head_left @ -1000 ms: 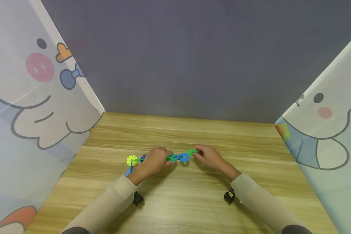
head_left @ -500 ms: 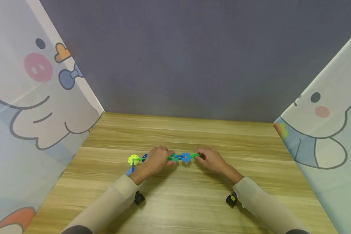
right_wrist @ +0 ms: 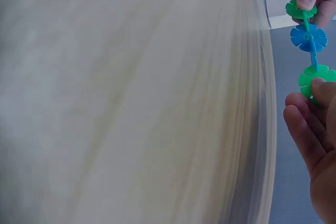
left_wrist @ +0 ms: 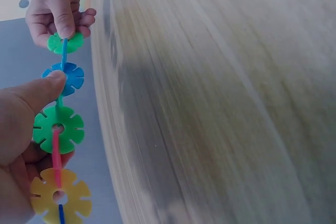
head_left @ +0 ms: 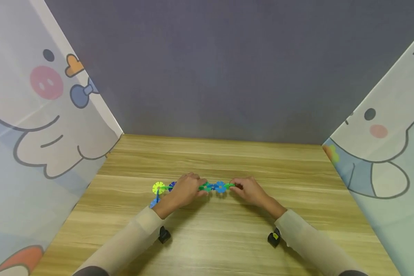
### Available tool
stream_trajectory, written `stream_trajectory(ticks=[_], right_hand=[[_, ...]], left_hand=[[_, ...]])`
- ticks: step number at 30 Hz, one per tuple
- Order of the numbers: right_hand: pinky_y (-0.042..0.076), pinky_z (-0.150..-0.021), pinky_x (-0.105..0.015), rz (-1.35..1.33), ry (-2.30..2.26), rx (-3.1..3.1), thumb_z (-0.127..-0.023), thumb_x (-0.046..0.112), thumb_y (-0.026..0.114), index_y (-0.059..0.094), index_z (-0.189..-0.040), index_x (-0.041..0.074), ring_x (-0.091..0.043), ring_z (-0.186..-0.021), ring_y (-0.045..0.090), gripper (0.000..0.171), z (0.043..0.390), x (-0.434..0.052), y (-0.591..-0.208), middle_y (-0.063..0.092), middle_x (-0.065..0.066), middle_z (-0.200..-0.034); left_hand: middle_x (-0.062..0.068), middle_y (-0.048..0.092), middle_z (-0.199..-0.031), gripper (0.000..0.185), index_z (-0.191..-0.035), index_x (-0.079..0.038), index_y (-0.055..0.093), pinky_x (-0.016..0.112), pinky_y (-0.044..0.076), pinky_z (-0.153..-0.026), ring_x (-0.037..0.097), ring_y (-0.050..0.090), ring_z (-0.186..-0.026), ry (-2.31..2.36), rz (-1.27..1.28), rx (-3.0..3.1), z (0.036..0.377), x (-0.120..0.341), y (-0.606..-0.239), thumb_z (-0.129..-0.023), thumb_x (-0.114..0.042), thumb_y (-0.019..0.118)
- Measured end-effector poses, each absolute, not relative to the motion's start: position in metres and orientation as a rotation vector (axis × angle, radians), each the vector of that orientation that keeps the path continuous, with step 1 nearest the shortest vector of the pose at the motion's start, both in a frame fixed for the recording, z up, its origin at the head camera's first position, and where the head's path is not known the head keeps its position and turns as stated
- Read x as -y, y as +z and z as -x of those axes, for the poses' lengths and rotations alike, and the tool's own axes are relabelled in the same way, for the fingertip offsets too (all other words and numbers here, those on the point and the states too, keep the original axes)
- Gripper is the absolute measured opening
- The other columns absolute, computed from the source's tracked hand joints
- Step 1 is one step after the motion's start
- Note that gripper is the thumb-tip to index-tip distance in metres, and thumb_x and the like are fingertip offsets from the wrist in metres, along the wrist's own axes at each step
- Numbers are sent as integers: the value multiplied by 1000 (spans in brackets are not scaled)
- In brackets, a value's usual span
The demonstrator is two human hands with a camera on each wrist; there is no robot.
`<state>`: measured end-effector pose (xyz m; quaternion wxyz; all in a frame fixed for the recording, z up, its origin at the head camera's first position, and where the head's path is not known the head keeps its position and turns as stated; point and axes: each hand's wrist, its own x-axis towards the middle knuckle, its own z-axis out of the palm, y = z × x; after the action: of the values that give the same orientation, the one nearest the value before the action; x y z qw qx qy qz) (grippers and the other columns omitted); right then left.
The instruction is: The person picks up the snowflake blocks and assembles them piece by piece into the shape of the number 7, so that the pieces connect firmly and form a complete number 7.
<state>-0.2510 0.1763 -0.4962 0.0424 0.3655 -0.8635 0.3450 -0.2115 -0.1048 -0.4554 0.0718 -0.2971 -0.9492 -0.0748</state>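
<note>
Both hands pinch a chain of snowflake discs (head_left: 207, 186) held just above the wooden table (head_left: 227, 161).

Left hand (head_left: 186, 189) clamps thumb and fingers on the chain at its middle (green disc (left_wrist: 58, 128) under the thumb); the yellow end disc (head_left: 158, 188) sticks out at its 9 o'clock. Right hand (head_left: 249, 189) pinches the green end disc (right_wrist: 314, 80) at the chain's 3 o'clock end. Blue disc (head_left: 220, 187) sits between the hands. Cartoon-print panels (head_left: 38, 115) stand at both sides.

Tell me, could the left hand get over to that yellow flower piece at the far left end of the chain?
Probably yes. The yellow flower piece sits just left of the left hand, with only bare table around it. But that hand grips the chain and would have to let go first.
</note>
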Motion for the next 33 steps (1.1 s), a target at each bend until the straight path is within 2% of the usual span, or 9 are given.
stream_trajectory(ticks=[4, 10, 13, 18, 20, 27, 33], right_hand=[[45, -53, -17, -1123, 1069, 2614, -92, 10, 75, 76, -94, 9, 6, -59, 46, 3, 249, -176, -496, 69, -1, -71], [49, -53, -17, -1121, 1096, 2597, -93, 10, 74, 75, -93, 7, 6, -60, 54, 3, 248, -177, -493, 72, -2, -71], [48, -52, -17, -1133, 1102, 2579, -92, 7, 74, 74, -92, 6, 6, -59, 53, 1, 247, -177, -493, 70, -1, -70], [52, -53, -17, -1097, 1141, 2601, -92, 6, 73, 74, -95, 6, -4, -61, 66, 3, 245, -178, -494, 74, -6, -75], [54, -54, -18, -1063, 1155, 2620, -94, 10, 72, 75, -96, 7, -8, -63, 69, 4, 244, -180, -493, 76, -6, -77], [50, -50, -20, -969, 1177, 2621, -95, 15, 72, 74, -94, 10, -1, -59, 62, 6, 245, -189, -491, 72, 0, -72], [50, -50, -21, -933, 1204, 2613, -96, 14, 72, 75, -95, 9, -3, -58, 61, 6, 244, -199, -491, 72, 0, -71]], left_hand=[[11, 75, -116, 45, -127, -13, 71, 50, 59, -94, 30, 68, -108, -240, 912, 2838, 213, 106, -458, -92, -41, 74], [11, 75, -115, 46, -128, -11, 71, 48, 58, -96, 29, 69, -107, -247, 923, 2821, 217, 103, -460, -93, -42, 72], [11, 74, -117, 47, -129, -11, 70, 52, 57, -98, 29, 68, -109, -258, 922, 2814, 218, 102, -459, -93, -42, 72], [11, 73, -122, 48, -131, -11, 69, 56, 54, -101, 30, 66, -117, -267, 937, 2833, 219, 99, -455, -94, -42, 71], [10, 73, -123, 48, -132, -12, 68, 55, 54, -101, 30, 66, -119, -263, 936, 2846, 220, 98, -453, -94, -42, 71], [11, 71, -128, 50, -134, -11, 67, 58, 54, -101, 32, 65, -123, -331, 923, 2850, 221, 95, -452, -94, -40, 72], [10, 70, -127, 44, -131, -8, 68, 52, 56, -98, 32, 65, -117, -395, 906, 2766, 222, 101, -453, -93, -31, 76]])
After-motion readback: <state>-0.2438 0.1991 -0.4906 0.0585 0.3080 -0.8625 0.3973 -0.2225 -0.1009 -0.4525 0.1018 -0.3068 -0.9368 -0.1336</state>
